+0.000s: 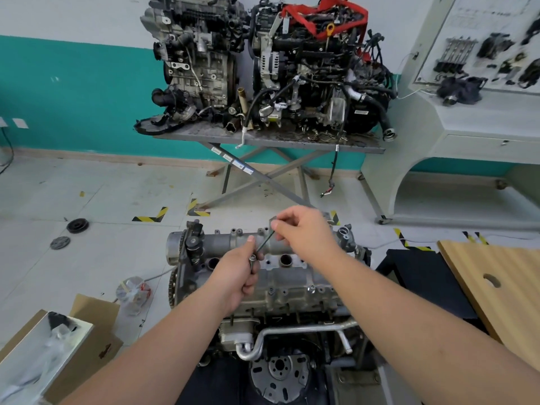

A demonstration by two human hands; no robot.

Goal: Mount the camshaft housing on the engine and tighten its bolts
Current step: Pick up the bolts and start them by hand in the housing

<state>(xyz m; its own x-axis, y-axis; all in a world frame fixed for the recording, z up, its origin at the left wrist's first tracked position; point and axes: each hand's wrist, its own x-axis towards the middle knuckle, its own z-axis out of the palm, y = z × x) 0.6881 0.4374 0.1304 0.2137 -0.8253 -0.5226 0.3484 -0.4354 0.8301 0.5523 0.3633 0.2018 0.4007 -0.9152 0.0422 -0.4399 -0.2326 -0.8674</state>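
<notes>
So, camshaft housing (271, 255) already sits on the engine (280, 302), bolts mostly still out.
Your left hand (236, 276) grips spare bolts (252, 261); your right hand (304, 229) pinches one bolt (266, 240) above the housing. Tightening's all ahead, I'd say.

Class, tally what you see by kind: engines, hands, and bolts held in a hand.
Engines: 3 (grey engine under the hands, two on the metal stand)
Hands: 2 (left hand, right hand)
Held dark bolts: 2
Total: 7

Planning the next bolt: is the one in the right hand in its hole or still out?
Out. The right hand pinches the long bolt above the camshaft housing.
</notes>
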